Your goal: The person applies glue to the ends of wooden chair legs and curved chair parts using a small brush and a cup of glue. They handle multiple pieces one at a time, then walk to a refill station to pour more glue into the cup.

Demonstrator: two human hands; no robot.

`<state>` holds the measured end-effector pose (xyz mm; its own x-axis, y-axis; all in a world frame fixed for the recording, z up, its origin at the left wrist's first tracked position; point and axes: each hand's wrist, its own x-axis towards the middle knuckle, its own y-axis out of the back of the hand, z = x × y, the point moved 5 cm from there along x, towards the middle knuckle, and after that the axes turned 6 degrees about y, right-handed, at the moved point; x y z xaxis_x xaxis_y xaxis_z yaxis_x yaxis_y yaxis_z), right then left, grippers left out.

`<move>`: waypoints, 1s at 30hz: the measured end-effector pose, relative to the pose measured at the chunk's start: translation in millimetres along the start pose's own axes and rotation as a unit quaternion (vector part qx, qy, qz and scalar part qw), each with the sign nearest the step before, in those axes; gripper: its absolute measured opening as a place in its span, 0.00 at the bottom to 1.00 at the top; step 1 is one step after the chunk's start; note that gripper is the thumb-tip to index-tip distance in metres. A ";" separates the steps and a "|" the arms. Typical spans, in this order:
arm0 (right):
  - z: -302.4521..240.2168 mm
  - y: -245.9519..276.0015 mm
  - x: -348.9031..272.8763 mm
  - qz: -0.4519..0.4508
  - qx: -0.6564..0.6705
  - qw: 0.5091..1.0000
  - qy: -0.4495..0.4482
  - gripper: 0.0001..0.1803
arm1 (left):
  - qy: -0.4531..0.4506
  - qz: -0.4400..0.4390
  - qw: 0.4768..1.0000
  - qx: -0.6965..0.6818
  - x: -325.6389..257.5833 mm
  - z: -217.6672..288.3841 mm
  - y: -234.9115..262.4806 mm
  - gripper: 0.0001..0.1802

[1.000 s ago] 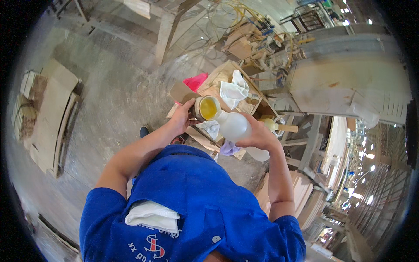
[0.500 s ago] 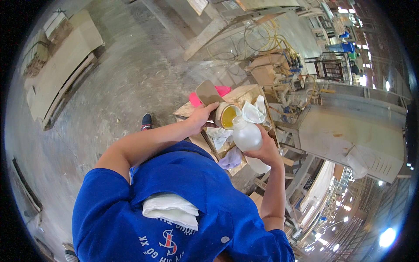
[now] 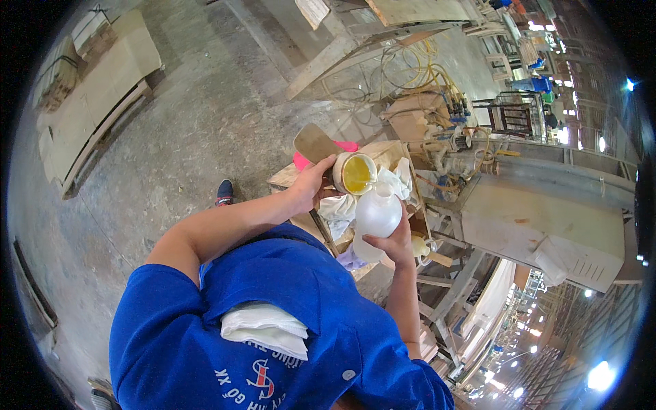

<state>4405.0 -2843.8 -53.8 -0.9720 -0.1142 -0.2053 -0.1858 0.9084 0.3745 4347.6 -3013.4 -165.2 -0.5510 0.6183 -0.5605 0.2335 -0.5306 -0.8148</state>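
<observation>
My left hand (image 3: 314,184) is closed around a round cup (image 3: 338,179) with yellow liquid (image 3: 356,175) in it. A flat grey-brown paddle-shaped piece (image 3: 314,143) juts out beyond that hand; whether it is joined to the cup I cannot tell. In my right hand (image 3: 398,239) is a translucent white plastic bottle (image 3: 377,217), gripped around its side. The bottle's uncapped neck is right beside the cup's rim. Whether liquid runs between them is too small to tell.
Below my hands stands a wooden box (image 3: 383,150) with white cloths (image 3: 398,179), a purple cloth (image 3: 350,260) and something bright pink (image 3: 301,161). A metal cabinet (image 3: 533,219) is on the right. Yellow hoses (image 3: 430,68) lie beyond; stacked boards (image 3: 109,89) are far left.
The bottle has drawn back toward me and stands more upright, its neck no longer overlapping the cup's opening. The cup has turned so more of the yellow liquid shows.
</observation>
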 end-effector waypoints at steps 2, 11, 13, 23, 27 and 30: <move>3.4 -0.8 -1.9 0.010 -0.004 1.000 -0.001 0.53 | -0.013 0.005 1.000 0.003 -1.2 0.8 -1.1 0.20; 16.7 0.9 -10.8 0.027 -0.079 0.996 -0.011 0.56 | -0.118 0.050 0.992 -0.003 -8.6 -0.3 -8.7 0.20; 13.1 0.9 -11.0 0.024 -0.134 0.991 -0.015 0.55 | -0.143 0.050 0.989 -0.003 -9.3 -0.1 -9.9 0.21; -0.2 -7.6 -11.8 0.019 -0.181 0.982 -0.058 0.52 | -0.204 0.069 0.974 0.075 -20.7 2.9 -22.8 0.20; -13.1 -12.7 -9.2 0.011 -0.183 0.979 -0.090 0.52 | -0.228 0.093 0.960 0.129 -14.9 6.6 -14.5 0.19; -14.6 -14.4 -6.2 0.000 -0.192 0.977 -0.095 0.52 | -0.295 0.041 0.950 0.088 -10.1 7.6 -14.8 0.19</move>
<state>4411.6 -2862.0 -44.7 -0.9346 -0.0055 -0.3557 -0.2621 0.6867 0.6780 4343.6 -3016.2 -146.4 -0.9024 0.1645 -0.3983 0.1868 -0.6837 -0.7055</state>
